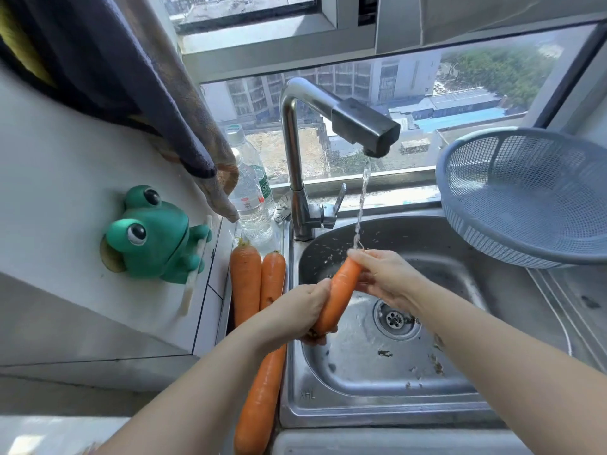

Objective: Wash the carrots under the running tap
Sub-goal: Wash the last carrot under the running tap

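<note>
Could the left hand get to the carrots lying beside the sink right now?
Probably yes: those carrots lie right beside the left hand, nothing between. But it grips the lower end of the carrot under the tap, so the right hand would have to hold that alone.

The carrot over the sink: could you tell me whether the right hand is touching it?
Touching. The head view shows the right hand pinching the upper end of the carrot; the left hand grips its lower end.

An orange carrot (338, 297) is held tilted over the sink (289, 405), its upper tip in the thin stream (361, 205) from the tap (361, 126). Three more carrots (244, 284) lie along the basin's left edge.
</note>
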A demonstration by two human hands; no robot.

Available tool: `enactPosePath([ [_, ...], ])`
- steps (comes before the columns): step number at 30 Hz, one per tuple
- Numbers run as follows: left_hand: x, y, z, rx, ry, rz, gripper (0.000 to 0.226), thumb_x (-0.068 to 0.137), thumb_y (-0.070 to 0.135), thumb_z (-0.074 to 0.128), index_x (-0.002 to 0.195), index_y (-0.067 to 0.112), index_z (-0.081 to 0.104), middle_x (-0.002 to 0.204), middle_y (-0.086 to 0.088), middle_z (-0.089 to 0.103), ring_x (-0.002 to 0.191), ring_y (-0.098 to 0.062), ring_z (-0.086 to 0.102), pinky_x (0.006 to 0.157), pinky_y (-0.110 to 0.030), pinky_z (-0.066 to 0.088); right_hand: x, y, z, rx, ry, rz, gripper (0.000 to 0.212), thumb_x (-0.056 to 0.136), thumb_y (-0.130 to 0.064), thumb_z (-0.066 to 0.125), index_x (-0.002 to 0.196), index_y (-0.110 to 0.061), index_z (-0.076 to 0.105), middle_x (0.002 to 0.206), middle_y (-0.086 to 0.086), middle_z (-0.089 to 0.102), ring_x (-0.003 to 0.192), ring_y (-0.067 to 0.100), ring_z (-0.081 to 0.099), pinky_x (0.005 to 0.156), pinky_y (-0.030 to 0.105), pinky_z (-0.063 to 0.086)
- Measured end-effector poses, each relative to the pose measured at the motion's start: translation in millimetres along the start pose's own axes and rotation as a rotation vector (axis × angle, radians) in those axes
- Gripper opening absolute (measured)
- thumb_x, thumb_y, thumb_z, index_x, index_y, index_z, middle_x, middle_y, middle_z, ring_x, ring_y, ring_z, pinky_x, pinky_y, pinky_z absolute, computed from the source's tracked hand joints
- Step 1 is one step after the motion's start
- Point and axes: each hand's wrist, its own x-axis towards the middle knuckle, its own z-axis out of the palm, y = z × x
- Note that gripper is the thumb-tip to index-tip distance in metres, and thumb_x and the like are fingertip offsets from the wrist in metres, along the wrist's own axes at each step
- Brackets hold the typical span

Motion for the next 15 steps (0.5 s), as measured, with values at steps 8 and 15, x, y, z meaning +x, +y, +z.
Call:
enactPosePath([
  [8,-4,-6,20,0.198,0.086,0.044,0.041,0.103,0.036,0.021,0.080,0.015,0.048,0.067,-0.006,0.059,0.048,-0.012,0.059,0.045,-0.019,0.044,9,16,41,0.285,0.339,0.014,0.025,0.101,-0.015,0.041,0.078,-0.010,0.047,0.066,0.007,0.045,0.051,0.018,0.047,0.048,0.027,0.042],
  [15,-4,-14,14,-0.163,0.092,-0.054,0.044,0.102,0.041,0.029,0.082,0.012,0.055,0.057,0.000,0.058,0.046,-0.011,0.056,0.047,-0.022,0.044,10,12,34,0.691,0.161,0.137,0.037,0.104,-0.030,0.035,0.083,-0.008,0.056,0.063,0.006,0.053,0.054,0.017,0.052,0.056,0.031,0.046],
])
